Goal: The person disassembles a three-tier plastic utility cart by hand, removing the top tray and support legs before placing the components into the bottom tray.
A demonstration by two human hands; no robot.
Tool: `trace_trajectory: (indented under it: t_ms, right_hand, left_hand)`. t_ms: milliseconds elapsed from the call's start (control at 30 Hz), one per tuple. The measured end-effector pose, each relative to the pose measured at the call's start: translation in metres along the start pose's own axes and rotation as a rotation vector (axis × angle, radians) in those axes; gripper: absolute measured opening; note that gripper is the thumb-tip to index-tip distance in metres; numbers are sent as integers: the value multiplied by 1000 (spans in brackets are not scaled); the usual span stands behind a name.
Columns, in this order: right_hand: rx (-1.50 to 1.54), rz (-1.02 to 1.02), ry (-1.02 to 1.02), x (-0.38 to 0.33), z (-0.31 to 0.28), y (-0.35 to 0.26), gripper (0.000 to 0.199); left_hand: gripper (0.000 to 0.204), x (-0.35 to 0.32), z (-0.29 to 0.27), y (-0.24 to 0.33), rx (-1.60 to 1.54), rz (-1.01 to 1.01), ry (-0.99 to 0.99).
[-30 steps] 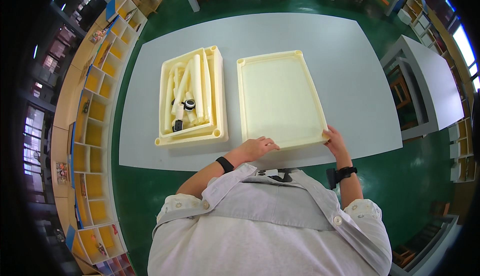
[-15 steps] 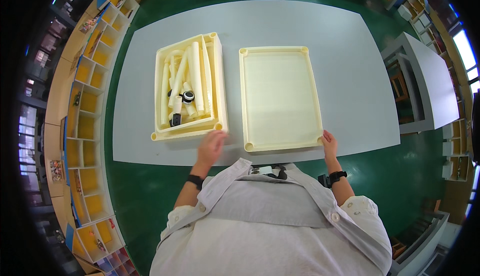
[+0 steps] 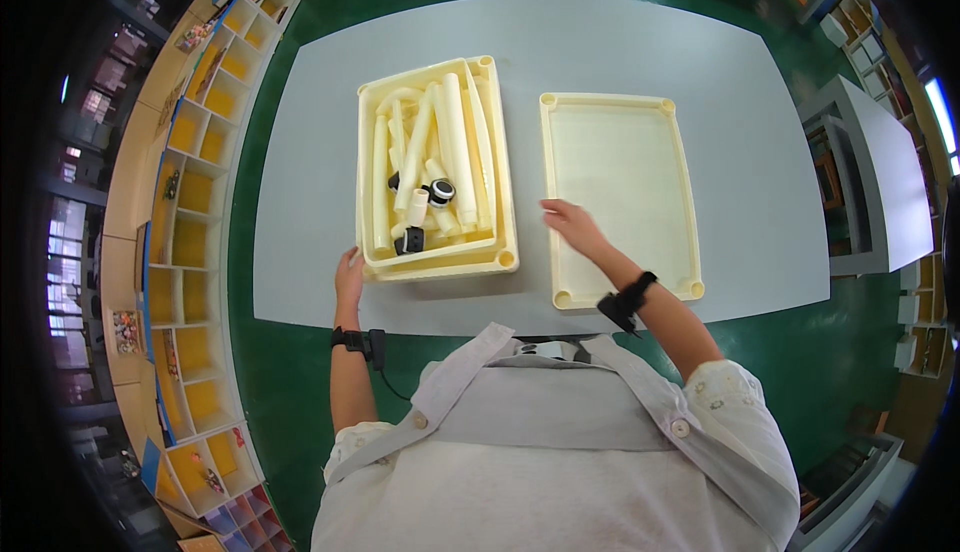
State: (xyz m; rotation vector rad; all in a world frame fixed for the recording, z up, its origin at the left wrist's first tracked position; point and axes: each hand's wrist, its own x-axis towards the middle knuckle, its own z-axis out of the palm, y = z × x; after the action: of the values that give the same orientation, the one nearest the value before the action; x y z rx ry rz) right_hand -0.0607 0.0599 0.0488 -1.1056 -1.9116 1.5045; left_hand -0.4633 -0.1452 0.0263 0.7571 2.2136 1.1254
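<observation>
A cream tray on the grey table holds several cream tubes and small black-and-white parts. Beside it on the right lies an empty cream tray. My left hand rests at the near left corner of the filled tray, fingers touching its edge. My right hand hovers over the near left part of the empty tray, fingers apart and holding nothing. Both wrists wear black bands.
Yellow cubby shelves run along the left of the green floor. Another grey table stands on the right. More table legs show at the far edge.
My left hand shifted left from the empty tray's near edge to the filled tray's corner. My right hand lifted off the empty tray's near right edge and now reaches over it.
</observation>
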Motion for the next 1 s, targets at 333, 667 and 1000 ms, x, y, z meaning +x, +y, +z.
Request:
trace_trajectory:
  t_ms: [333, 667, 1000]
  right_hand:
    - [-693, -54, 30, -37, 24, 19, 62]
    - [-1151, 46, -4, -201, -105, 86, 62]
    - [-1323, 142, 140, -153, -99, 89, 38]
  left_hand:
    - [60, 3, 6, 18, 380, -93, -111]
    - [43, -4, 11, 11, 294, 5, 31]
    - [49, 3, 2, -15, 238, 19, 49]
